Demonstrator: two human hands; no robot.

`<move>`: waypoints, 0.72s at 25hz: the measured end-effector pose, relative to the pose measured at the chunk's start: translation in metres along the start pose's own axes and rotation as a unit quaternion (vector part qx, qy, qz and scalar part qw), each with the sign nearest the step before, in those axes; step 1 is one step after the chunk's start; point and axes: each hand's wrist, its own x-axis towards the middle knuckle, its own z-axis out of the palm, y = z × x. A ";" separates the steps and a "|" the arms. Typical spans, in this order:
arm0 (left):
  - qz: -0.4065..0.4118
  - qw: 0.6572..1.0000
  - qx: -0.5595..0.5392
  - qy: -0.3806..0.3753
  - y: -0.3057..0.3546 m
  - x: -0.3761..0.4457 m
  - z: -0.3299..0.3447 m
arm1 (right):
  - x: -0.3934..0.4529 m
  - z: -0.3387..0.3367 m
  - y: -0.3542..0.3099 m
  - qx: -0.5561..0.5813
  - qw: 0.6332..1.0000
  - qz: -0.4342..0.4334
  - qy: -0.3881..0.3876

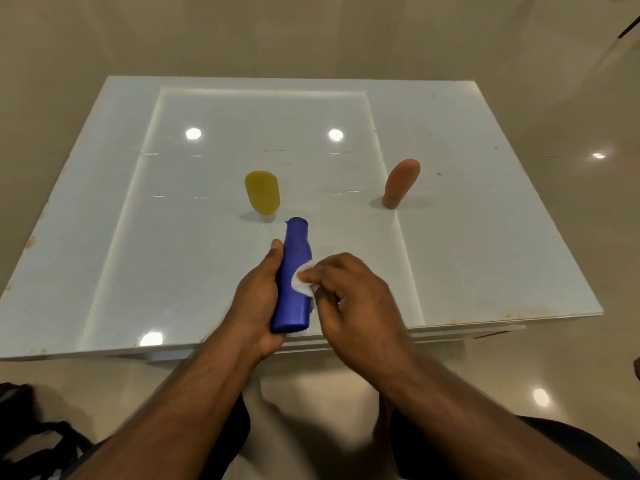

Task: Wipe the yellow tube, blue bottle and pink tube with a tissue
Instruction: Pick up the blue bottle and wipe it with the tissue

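while the left hand [258, 299] grips the blue bottle [292, 282], right fingers [317, 277] pinch a tissue [300, 284] over the glossy white table [207, 209].

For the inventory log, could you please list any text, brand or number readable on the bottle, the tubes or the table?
None can be read.
Blue bottle: no label shows.
Yellow tube: plain.
Pink tube: plain.
Table: only scuffs and light glare.

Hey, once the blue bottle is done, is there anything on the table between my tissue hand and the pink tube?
Nothing visible blocks it. The right hand pinches the tissue against the blue bottle; the pink tube stands upright farther back and to the right, with only bare table between. The yellow tube stands off to the left.
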 end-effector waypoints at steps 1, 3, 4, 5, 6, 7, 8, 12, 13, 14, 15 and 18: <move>0.001 1.000 -0.006 0.002 0.000 0.001 0.000 | -0.001 0.001 0.000 -0.006 1.000 0.002 -0.011; 0.011 1.000 0.002 -0.006 -0.002 0.001 0.002 | 0.006 0.001 0.009 -0.023 1.000 0.010 -0.006; 0.014 1.000 0.005 -0.012 -0.003 0.001 0.004 | 0.011 0.000 0.013 -0.031 0.999 0.018 0.006; 0.010 1.000 0.000 -0.018 -0.004 0.000 0.005 | 0.014 -0.002 0.016 -0.038 0.999 0.030 0.013; -0.002 1.000 -0.016 -0.022 -0.004 0.000 0.005 | 0.014 -0.002 0.015 -0.043 0.998 0.036 0.008; -0.016 0.999 -0.038 -0.024 -0.003 -0.001 0.005 | 0.012 -0.001 0.011 -0.053 0.998 0.030 -0.007; -0.025 0.998 -0.056 -0.021 -0.002 -0.001 0.003 | 0.007 0.002 0.007 -0.074 0.997 0.012 -0.030; -0.010 0.997 -0.075 -0.018 0.003 0.003 -0.005 | -0.008 0.010 0.001 -0.157 0.980 -0.036 -0.118; -0.007 0.997 -0.080 -0.014 0.004 0.004 -0.005 | -0.005 0.010 0.004 -0.145 0.982 -0.032 -0.118; -0.007 0.996 -0.084 -0.010 0.003 0.004 -0.003 | 0.000 0.009 0.008 -0.117 0.987 -0.014 -0.107; -0.011 0.996 -0.088 -0.009 0.001 0.003 -0.001 | 0.004 0.007 0.011 -0.084 0.992 0.017 -0.092; -0.033 0.994 -0.101 -0.012 -0.001 0.001 0.001 | 0.008 0.007 0.009 -0.083 0.993 0.034 -0.070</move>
